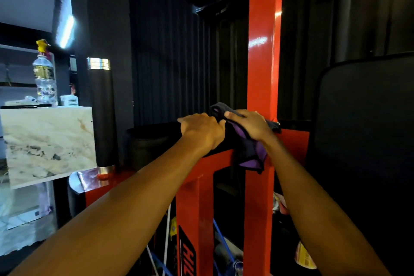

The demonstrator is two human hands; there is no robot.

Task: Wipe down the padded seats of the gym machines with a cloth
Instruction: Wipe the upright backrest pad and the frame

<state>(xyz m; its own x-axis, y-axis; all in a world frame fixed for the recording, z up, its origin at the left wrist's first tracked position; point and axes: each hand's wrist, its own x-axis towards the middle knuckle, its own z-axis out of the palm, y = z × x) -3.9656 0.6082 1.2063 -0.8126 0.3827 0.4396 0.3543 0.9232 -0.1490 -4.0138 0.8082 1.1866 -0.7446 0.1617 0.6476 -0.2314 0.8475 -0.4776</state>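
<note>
Left hand [201,132] grips the black pad [165,129]; right hand [248,124] clutches the purple cloth [253,152], mid-wipe; next, probably sweep it leftward.

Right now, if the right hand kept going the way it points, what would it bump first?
Probably the left hand. The right hand, gripping the cloth, points up and left, and the left hand sits right beside it there.
</note>
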